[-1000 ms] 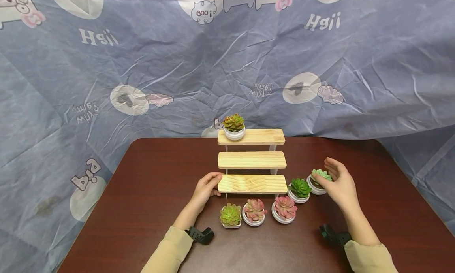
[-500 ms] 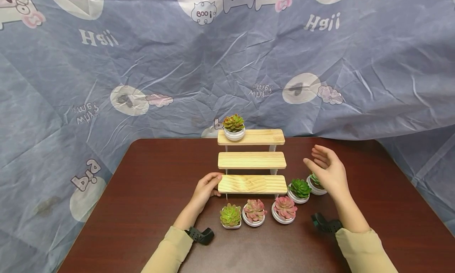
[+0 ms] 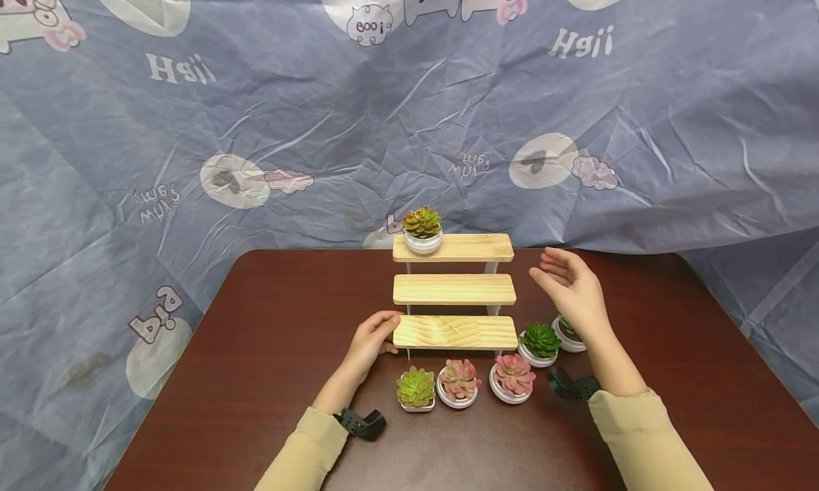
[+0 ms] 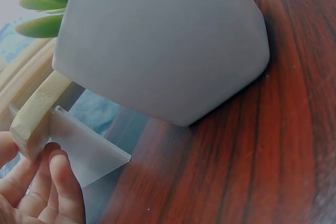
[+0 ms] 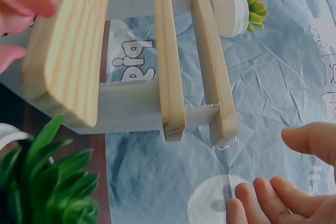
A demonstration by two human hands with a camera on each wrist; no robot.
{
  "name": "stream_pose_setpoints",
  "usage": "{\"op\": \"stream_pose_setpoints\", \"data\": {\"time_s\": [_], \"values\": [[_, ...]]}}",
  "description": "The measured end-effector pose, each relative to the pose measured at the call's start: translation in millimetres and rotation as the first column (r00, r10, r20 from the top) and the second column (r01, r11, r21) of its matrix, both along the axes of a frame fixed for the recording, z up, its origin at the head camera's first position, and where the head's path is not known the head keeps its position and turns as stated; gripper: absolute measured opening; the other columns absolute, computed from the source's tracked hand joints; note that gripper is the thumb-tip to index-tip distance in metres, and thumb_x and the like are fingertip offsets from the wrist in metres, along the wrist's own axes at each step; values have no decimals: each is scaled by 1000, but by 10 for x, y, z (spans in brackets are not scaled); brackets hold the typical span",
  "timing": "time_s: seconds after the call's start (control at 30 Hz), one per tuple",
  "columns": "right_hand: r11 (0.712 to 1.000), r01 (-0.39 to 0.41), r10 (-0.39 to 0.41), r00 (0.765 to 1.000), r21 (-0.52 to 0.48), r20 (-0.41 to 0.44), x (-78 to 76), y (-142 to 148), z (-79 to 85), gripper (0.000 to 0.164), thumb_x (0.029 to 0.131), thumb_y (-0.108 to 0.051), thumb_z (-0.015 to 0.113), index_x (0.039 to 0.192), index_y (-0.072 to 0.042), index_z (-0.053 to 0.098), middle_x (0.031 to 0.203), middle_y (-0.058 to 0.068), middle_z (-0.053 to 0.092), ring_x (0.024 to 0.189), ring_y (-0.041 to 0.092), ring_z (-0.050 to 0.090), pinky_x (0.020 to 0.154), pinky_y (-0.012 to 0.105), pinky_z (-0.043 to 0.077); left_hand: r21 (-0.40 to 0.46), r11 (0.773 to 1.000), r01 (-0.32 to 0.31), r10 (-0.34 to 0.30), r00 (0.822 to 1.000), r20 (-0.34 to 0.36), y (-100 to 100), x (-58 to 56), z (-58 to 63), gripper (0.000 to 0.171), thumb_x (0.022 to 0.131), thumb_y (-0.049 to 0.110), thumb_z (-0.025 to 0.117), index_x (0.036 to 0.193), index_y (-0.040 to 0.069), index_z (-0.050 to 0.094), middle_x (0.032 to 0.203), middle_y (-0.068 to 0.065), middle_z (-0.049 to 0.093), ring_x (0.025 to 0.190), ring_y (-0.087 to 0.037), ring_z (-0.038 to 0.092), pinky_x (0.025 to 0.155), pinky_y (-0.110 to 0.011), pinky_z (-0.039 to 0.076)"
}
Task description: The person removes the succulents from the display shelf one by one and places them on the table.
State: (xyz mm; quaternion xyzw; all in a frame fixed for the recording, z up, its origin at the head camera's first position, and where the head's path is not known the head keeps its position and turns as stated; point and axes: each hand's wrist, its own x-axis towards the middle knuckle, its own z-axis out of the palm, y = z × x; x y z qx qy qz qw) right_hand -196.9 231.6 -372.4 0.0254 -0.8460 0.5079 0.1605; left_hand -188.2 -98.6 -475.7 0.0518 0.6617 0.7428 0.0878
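Note:
A stand with three pale wooden shelves [image 3: 454,332] rises in steps on the table. My left hand [image 3: 366,342] pinches the left end of its lowest shelf, and in the left wrist view fingertips [image 4: 64,174] lie below the wooden board [image 4: 39,111] beside a clear support. My right hand [image 3: 572,292] hangs in the air to the right of the stand, thumb and fingers apart, holding nothing. In the right wrist view that hand [image 5: 294,198] is clear of the shelf ends. A green-and-red succulent [image 3: 422,224] in a white pot sits at the top shelf's left end.
Before the stand are a light-green succulent [image 3: 416,388] and two pink succulents [image 3: 458,379], [image 3: 514,374]. To its right stand a dark-green succulent [image 3: 540,340] and a pale-green succulent [image 3: 567,327], partly hidden by my right hand. A printed blue cloth [image 3: 358,121] hangs behind the table [image 3: 275,377].
My right hand has moved left and farther back, from beside the pale-green succulent to the right of the upper shelves. The left hand stays on the lowest shelf.

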Motion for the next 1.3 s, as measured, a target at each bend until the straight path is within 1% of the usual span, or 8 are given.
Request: {"op": "stream_pose_setpoints", "data": {"time_s": [0.07, 0.23, 0.43, 0.53, 0.63, 0.77, 0.93, 1.3], "values": [[1000, -14, 13, 1000, 6, 17, -19, -21, 15, 55, 90, -28, 65, 131, 4, 47, 125, 17, 54, 112, 29, 53, 87, 15, 44, -1, 1000, 1, -1, 1000, -2, 0, 0, -1, 29, 98, 14, 52, 117, -6, 57, 96, -3, 59, 71, -14, 55, 58, -27, 51], [999, -53, 52, 997, 14, 55, -70, -77, 55, 58, 90, -32, 63, 133, 2, 46, 127, 18, 53, 115, 31, 52, 92, 27, 45, -4, 1000, 1, -1, 1000, -5, 0, 4, 4, 29, 98, 15, 52, 118, -6, 57, 97, -3, 59, 71, -14, 55, 58, -27, 51], [995, -96, 94, 992, 16, 90, -148, -146, 67, 57, 91, -31, 63, 133, 2, 46, 126, 21, 53, 114, 33, 53, 93, 37, 44, -1, 1000, 12, -12, 1000, -10, 3, 15, 16, 30, 98, 14, 51, 119, -7, 55, 94, -3, 59, 71, -15, 55, 59, -26, 51], [993, -117, 114, 987, 22, 115, -183, -176, 66, 58, 91, -32, 63, 134, 3, 45, 127, 23, 52, 115, 35, 51, 95, 45, 42, 1, 1000, 12, -12, 1000, -9, 4, 19, 22, 29, 98, 14, 51, 118, -7, 55, 93, -3, 60, 70, -15, 55, 58, -26, 51], [991, -133, 128, 982, 31, 140, -215, -205, 62, 61, 90, -35, 63, 135, 2, 43, 128, 23, 51, 118, 36, 49, 97, 49, 40, 2, 1000, 10, -10, 1000, -10, 3, 18, 26, 29, 98, 14, 51, 118, -7, 55, 92, -2, 60, 70, -14, 55, 58, -26, 51], [991, -133, 127, 981, 28, 147, -247, -246, 54, 61, 91, -34, 63, 136, 2, 42, 130, 23, 49, 119, 37, 49, 98, 48, 39, 4, 1000, 14, -14, 1000, -12, 0, 13, 21, 29, 98, 14, 51, 118, -7, 56, 90, -3, 60, 69, -12, 56, 58, -26, 51], [994, -113, 111, 987, 8, 113, -261, -303, 61, 58, 91, -30, 63, 135, 2, 44, 130, 22, 48, 119, 36, 47, 100, 45, 38, 9, 1000, 19, -19, 1000, -10, -1, 11, 19, 29, 99, 15, 51, 118, -6, 56, 88, -2, 61, 69, -12, 56, 58, -25, 51], [996, -88, 89, 994, -21, 67, -249, -391, 137, 59, 91, -33, 63, 134, 2, 45, 130, 21, 49, 120, 35, 47, 100, 44, 39, 2, 1000, 18, -18, 1000, -14, -4, 14, 23, 30, 98, 14, 51, 119, -7, 55, 90, -3, 60, 69, -12, 56, 59, -26, 51]]}}
